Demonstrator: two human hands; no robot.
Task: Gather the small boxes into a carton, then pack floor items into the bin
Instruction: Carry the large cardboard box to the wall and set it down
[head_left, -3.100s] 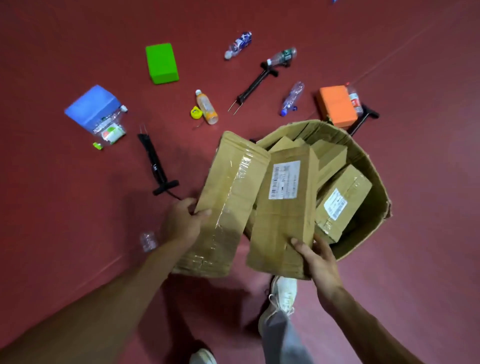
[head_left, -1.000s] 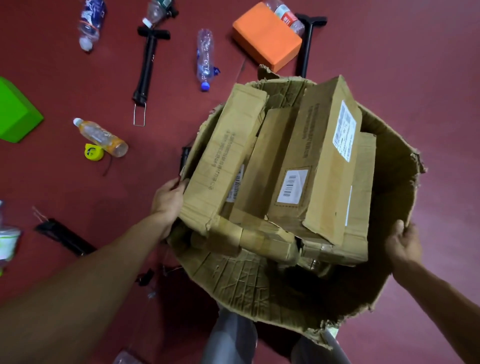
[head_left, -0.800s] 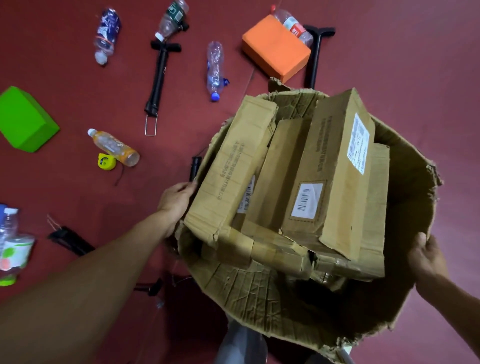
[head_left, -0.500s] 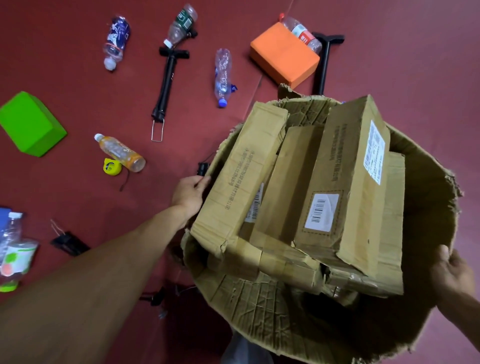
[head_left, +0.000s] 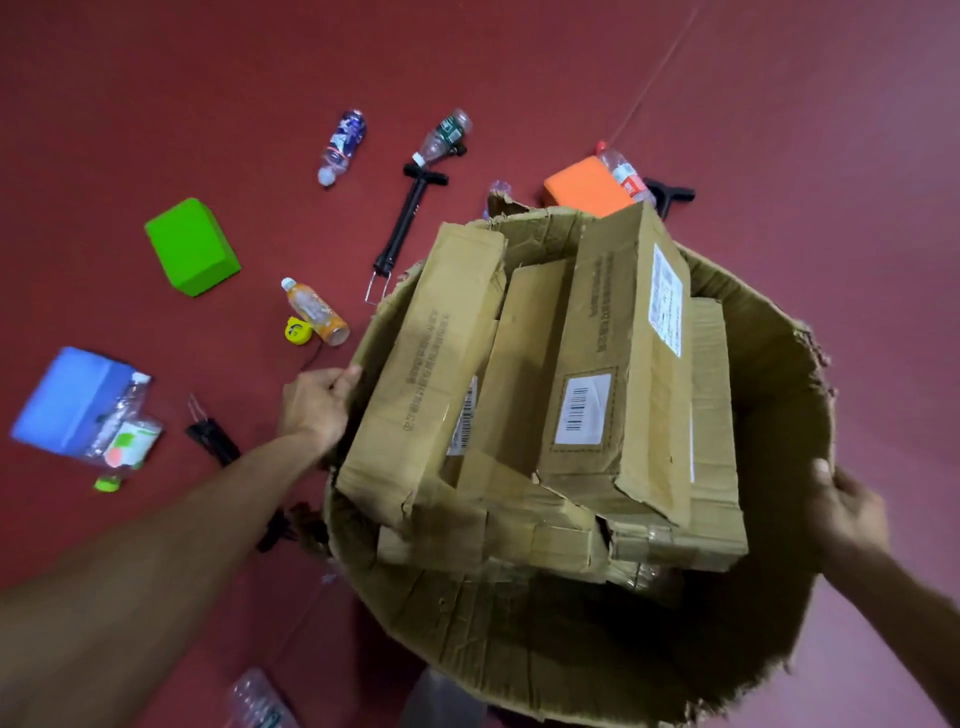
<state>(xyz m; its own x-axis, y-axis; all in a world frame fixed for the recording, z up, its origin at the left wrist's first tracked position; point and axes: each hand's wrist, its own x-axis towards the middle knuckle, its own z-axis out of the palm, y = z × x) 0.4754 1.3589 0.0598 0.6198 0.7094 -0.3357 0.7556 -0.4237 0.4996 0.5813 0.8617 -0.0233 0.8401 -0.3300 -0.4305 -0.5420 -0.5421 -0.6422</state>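
Since the torn carton (head_left: 493, 639) is only gripped at its rim by left hand (head_left: 317, 405) and right hand (head_left: 844, 512), small boxes (head_left: 597, 364) could get spilled.

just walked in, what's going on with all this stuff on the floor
A person holds a worn carton by its rim, left grip on one side, right grip on the other. Several boxes lean inside it. On the floor lie bottles, blocks and tools, not yet packed.

Even indoor light, soft shadows, deep shade low inside, wide-angle edge bending, slight motion blur
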